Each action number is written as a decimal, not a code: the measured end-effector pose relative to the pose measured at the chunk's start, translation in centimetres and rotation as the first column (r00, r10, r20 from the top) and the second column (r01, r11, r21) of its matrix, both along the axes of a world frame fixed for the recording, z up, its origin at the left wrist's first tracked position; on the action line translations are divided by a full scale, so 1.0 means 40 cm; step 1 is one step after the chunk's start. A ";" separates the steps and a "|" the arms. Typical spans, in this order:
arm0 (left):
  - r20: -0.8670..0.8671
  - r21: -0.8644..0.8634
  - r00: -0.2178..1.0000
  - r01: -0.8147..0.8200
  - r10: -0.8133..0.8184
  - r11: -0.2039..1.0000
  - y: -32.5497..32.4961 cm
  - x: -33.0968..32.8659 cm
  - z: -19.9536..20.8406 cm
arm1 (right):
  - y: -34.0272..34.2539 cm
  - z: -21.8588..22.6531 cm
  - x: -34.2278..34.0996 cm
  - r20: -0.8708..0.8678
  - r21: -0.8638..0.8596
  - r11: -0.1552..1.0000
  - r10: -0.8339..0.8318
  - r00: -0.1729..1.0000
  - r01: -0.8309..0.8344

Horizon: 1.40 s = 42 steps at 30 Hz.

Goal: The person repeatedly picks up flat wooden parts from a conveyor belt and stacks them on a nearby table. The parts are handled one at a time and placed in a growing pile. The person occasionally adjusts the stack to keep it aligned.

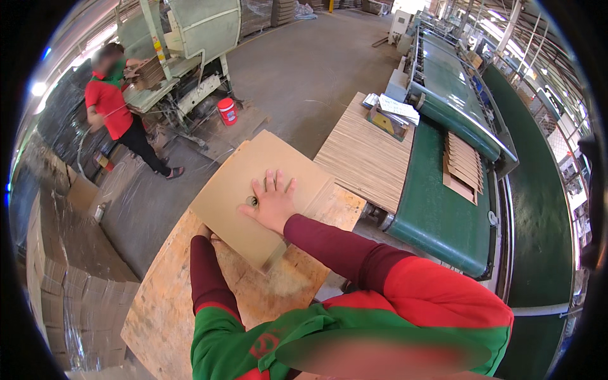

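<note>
Your right hand point(275, 206) lies on top of the cardboard point(228, 221), a little right of its middle, fingers spread wide and gripping nothing. Your left hand point(207, 233) sits at the cardboard's 8 o'clock edge, mostly hidden, so how far its fingers are curled, and whether they grip, you can't tell from here. The cardboard rests on the wooden desk point(171, 278), its far corner pointing to 12 o'clock.

The step in hand looks like steadying the cardboard, palm above and fingers at the edge. The next move seems to call for even pressure from the right palm and a sure left-hand hold, so layers don't slip. At 3 o'clock, beside the desk, runs a green belt point(437, 228).
</note>
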<state>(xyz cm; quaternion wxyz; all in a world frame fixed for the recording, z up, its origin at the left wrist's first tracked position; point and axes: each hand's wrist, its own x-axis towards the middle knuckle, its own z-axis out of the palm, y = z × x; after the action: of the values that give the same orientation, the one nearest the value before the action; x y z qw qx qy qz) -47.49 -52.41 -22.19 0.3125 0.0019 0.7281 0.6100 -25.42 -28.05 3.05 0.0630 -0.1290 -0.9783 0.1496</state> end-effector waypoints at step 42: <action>0.984 -0.015 -0.030 -0.996 -0.177 0.088 0.358 0.940 0.159 | 0.252 0.040 0.036 0.005 0.006 0.629 0.777 0.629 -0.777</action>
<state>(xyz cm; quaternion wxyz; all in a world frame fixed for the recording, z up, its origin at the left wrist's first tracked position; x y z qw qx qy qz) -9.90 -38.08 -15.82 0.2935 -0.5036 -0.1499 0.7986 -23.98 -17.97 4.64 -0.0078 0.3048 -0.9392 0.1581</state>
